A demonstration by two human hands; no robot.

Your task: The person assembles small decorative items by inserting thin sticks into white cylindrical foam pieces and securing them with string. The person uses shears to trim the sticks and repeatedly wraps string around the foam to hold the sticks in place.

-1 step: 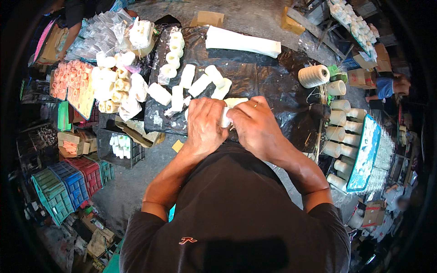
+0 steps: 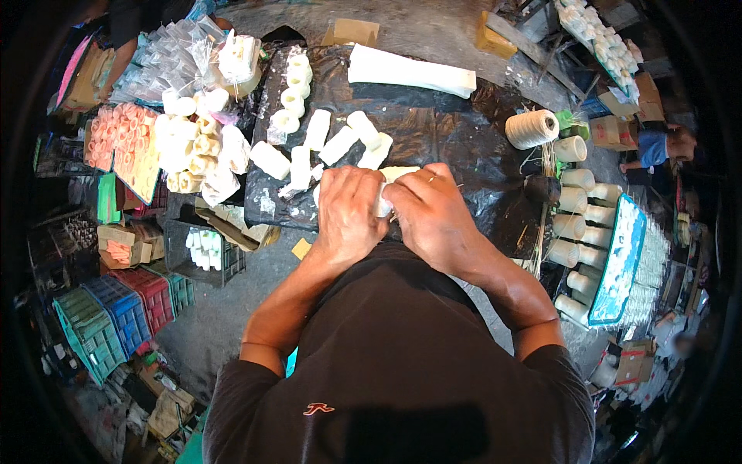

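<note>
Close in front of my body, over the near edge of the black-plastic-covered table (image 2: pixel 456 131), both hands are closed on a short white waxy cylinder (image 2: pixel 382 203). My left hand (image 2: pixel 352 209) wraps its left side and hides most of it. My right hand (image 2: pixel 433 216) pinches the other side with thumb and fingers. Just beyond the fingertips lies a cream cylinder (image 2: pixel 399 172), partly covered by the hands. Several loose white cylinders (image 2: pixel 338 145) lie ahead and to the left on the plastic, with a row of upright white rings (image 2: pixel 294 100) behind them.
A long white sheet-like roll (image 2: pixel 410 71) lies at the table's far edge. At right are a cone of twine (image 2: pixel 532 129), cream cups (image 2: pixel 572 201) and a blue-rimmed tray (image 2: pixel 622 263). White pieces (image 2: pixel 197 147) crowd the left; crates (image 2: pixel 116 309) stand below. Another person's arm (image 2: pixel 120 62) shows upper left.
My right hand has turned slightly, its fingers shifting a little on the white cylinder. My left hand stays nearly still, and the things on the table have not moved.
</note>
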